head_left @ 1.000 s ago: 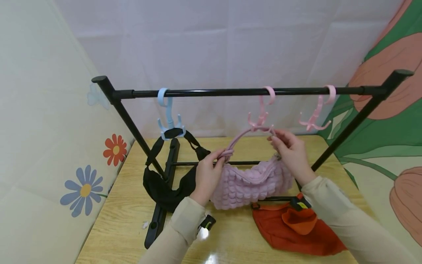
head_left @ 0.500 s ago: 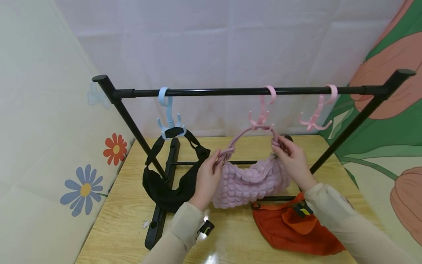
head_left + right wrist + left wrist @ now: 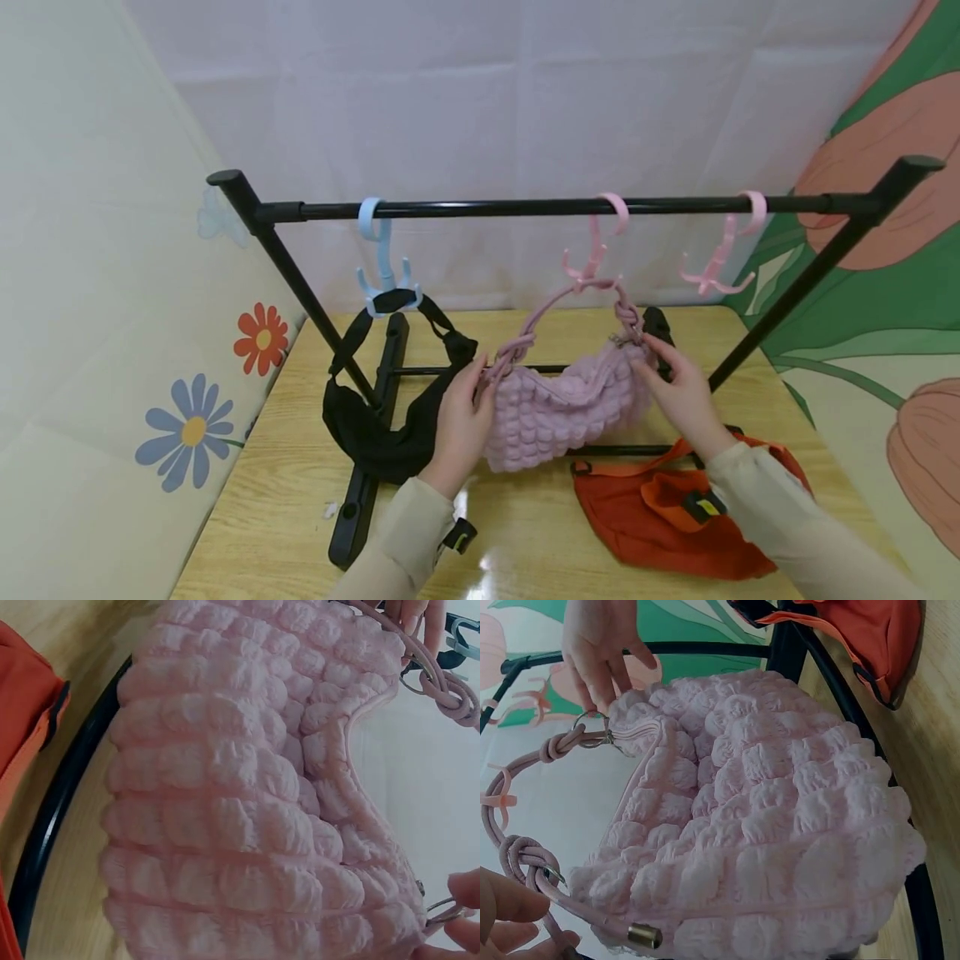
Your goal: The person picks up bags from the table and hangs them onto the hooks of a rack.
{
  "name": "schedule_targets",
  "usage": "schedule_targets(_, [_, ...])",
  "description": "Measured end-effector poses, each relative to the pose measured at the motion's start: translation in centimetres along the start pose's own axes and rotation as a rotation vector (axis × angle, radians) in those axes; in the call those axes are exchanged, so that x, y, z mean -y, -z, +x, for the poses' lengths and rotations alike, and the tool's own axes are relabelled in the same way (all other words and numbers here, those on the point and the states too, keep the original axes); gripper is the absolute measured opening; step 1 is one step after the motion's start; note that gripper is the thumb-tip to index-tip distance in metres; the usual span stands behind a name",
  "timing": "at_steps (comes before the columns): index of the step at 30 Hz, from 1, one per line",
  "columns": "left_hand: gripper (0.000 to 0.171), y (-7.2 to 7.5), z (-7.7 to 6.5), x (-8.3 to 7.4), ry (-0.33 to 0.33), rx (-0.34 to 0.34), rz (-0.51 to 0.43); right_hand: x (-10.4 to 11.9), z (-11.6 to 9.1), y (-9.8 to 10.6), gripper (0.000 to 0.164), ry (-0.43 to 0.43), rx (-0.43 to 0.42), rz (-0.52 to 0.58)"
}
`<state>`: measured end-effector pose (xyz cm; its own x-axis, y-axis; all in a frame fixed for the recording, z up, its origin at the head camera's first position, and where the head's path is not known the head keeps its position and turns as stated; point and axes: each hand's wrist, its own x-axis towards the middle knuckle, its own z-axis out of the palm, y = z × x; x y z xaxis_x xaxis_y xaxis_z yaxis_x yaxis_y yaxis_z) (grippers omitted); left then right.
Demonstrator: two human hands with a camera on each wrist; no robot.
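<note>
A lilac puffy handbag hangs by its knotted strap from the middle pink hook; its pleated body also fills both wrist views. At the bag's left end my left hand holds the lower strap near the knot, thumb and fingers on either side of it. The strap's metal-tipped tail lies against the bag beside these fingers. My right hand is at the bag's right end, its fingers fairly straight and touching near the metal ring. In the left wrist view, that hand's thumb stands apart from the bag.
A black rack stands on the wooden table. A black bag hangs from the blue hook at left. Another pink hook hangs at right. A red-orange bag lies in front, partly under the right sleeve.
Both hands have slid down from the handbag's strap knots towards its ends. The right fingers have left the right knot, which now shows. The strap stays on the pink hook.
</note>
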<state>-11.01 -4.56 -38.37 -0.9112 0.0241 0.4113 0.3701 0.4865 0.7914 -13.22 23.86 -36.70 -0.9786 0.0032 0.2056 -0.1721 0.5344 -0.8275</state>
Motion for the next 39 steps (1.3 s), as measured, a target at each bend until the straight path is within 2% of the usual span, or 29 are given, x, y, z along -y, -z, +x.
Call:
schedule_targets(8, [0.045, 0.1, -0.8, 0.7, 0.057, 0.026, -0.022, -1.3, -1.1, -0.8, 0.04, 0.06, -0.055, -0.003])
schedule_targets(16, [0.047, 0.0, -1.4, 0.8, 0.139, 0.071, -0.026, -2.3, -2.3, -0.7, 0.037, -0.014, -0.017, -0.038])
schedule_targets(26, [0.048, -0.6, -2.7, 1.5, 0.226, 0.088, -0.055, -3.4, -2.9, -0.5, 0.03, -0.035, -0.017, -0.066])
schedule_targets(32, [0.047, -1.4, -4.1, 2.5, 0.224, 0.102, -0.04, -3.9, -3.3, -0.5, 0.032, -0.052, 0.046, -0.094])
schedule_targets(37, [0.046, -1.8, -4.6, 2.8, 0.225, 0.102, -0.027, -4.4, -3.3, -0.3, 0.035, -0.078, 0.108, -0.112])
schedule_targets(39, [0.046, -1.9, -4.8, 2.9, 0.215, 0.095, -0.022, -4.7, -3.3, -0.3, 0.038, -0.096, 0.157, -0.138])
